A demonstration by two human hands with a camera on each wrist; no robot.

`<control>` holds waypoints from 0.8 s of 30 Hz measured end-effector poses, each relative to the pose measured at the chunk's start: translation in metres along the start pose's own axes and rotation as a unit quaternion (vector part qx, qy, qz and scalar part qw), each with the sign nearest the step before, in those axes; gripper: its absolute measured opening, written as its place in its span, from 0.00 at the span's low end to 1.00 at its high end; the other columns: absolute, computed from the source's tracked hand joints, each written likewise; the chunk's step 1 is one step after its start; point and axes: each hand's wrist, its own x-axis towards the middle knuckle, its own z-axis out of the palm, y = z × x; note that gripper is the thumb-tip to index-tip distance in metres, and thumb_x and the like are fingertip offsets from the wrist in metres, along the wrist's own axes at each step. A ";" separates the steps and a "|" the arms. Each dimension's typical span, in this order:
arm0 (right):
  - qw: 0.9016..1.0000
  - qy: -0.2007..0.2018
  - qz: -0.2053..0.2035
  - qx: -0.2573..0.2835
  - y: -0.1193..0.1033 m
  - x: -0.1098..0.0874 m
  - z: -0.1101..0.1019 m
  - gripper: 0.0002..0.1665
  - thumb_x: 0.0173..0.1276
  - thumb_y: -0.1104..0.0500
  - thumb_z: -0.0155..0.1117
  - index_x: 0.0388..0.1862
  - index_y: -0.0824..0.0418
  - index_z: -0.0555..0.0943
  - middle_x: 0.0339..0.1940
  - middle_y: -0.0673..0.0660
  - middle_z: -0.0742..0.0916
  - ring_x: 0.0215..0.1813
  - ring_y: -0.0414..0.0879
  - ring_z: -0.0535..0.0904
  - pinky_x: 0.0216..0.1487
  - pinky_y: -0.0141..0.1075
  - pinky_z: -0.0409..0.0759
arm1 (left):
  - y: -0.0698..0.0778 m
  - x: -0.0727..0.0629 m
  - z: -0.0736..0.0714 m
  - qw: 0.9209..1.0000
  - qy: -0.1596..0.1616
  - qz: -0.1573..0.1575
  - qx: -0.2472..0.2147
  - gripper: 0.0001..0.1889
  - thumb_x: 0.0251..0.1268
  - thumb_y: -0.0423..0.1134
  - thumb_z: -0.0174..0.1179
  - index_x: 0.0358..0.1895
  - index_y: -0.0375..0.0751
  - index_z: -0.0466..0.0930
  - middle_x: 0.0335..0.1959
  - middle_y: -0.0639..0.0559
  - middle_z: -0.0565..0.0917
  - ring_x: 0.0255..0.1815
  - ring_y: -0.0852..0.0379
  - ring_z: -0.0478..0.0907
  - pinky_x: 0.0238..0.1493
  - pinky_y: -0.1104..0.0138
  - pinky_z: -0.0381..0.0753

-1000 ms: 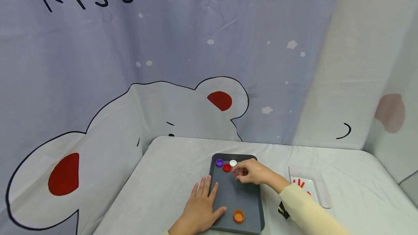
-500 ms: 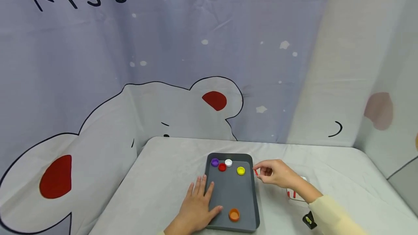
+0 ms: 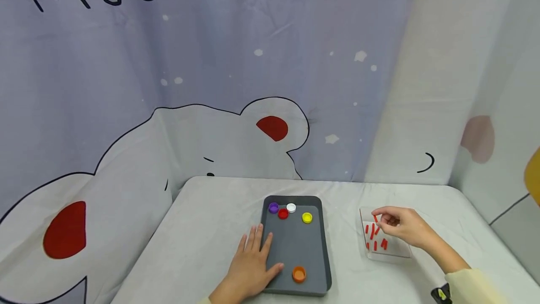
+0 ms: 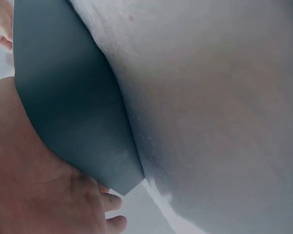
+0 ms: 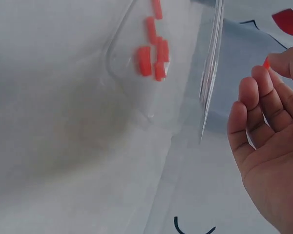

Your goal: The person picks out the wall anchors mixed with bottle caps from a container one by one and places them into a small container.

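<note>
My left hand [image 3: 251,266] lies with fingers spread along the left edge of a grey tray [image 3: 297,247]. My right hand [image 3: 402,225] pinches a short red stick [image 3: 375,218] between thumb and fingertips, over a clear plastic box [image 3: 390,259]. Several more red sticks [image 3: 372,232] lie scattered in that box. In the right wrist view, only the tip of the pinched stick [image 5: 266,63] shows beside the thumb. At the tray's far end sit purple [image 3: 273,208], red [image 3: 283,213] and white caps [image 3: 291,208], with a yellow cap [image 3: 307,218] to their right.
An orange cap [image 3: 299,274] stands at the tray's near end. White cloth [image 3: 341,243] covers the table and shows between tray and box. Behind the table hangs a printed curtain [image 3: 228,60].
My right hand has moved right, from over the tray to above the clear box, with a red stick between its fingertips. The yellow cap has come into sight. My left hand stays on the tray.
</note>
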 end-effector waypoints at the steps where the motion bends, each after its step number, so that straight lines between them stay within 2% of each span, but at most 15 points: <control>1: 1.000 0.006 0.007 -0.003 0.003 -0.003 -0.003 0.14 0.62 0.70 0.68 0.46 0.60 0.87 0.26 0.38 0.81 0.29 0.31 0.77 0.31 0.28 0.77 | 0.000 0.000 0.000 1.000 -0.001 0.000 -0.001 0.45 0.71 0.71 0.46 0.79 0.42 0.61 0.82 0.35 0.51 0.82 0.37 0.47 0.77 0.41 0.49; 9: 0.999 0.016 0.037 -0.021 0.016 -0.018 -0.013 0.11 0.63 0.68 0.70 0.45 0.60 0.87 0.26 0.38 0.81 0.29 0.30 0.75 0.31 0.26 0.75 | -0.001 0.000 -0.001 1.000 0.007 -0.001 0.006 0.45 0.71 0.71 0.47 0.79 0.42 0.61 0.82 0.35 0.52 0.82 0.37 0.48 0.77 0.41 0.50; 15: 0.998 0.032 0.046 -0.027 0.022 -0.027 -0.012 0.10 0.62 0.67 0.71 0.44 0.62 0.86 0.25 0.37 0.80 0.28 0.29 0.75 0.30 0.26 0.74 | 0.000 -0.001 -0.002 1.000 -0.004 -0.003 0.005 0.45 0.71 0.71 0.46 0.79 0.42 0.61 0.82 0.36 0.51 0.82 0.37 0.47 0.77 0.41 0.49; 24: 0.995 0.015 0.092 -0.036 0.024 -0.029 -0.013 0.11 0.65 0.64 0.71 0.47 0.63 0.86 0.26 0.39 0.81 0.28 0.30 0.73 0.29 0.29 0.73 | 0.003 -0.002 -0.002 1.000 -0.005 -0.007 0.001 0.44 0.71 0.71 0.47 0.79 0.42 0.61 0.82 0.36 0.52 0.82 0.37 0.47 0.77 0.41 0.49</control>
